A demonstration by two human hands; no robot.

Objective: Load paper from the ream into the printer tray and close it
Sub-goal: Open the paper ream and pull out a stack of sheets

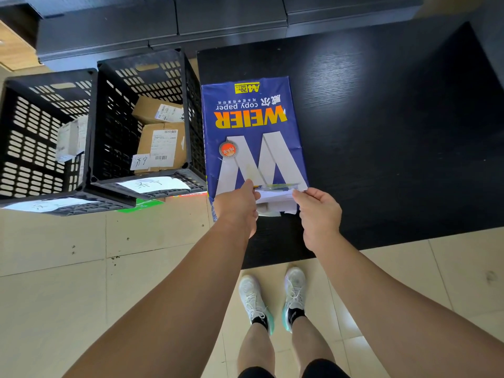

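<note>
A blue ream of A4 copy paper [253, 135] with a large white W lies on a black table [381, 132], its torn near end facing me. White sheets [275, 199] show through that opening. My left hand [237, 207] grips the wrapper's near left corner. My right hand [317, 211] pinches the torn wrapper edge at the near right. No printer or tray is in view.
Two black slotted plastic crates [49, 137] stand on the floor to the left of the table; one holds cardboard parcels [161, 137]. Dark cabinets [218, 23] run along the back. Beige floor tiles [81, 282] and my feet in white shoes [272, 298] lie below.
</note>
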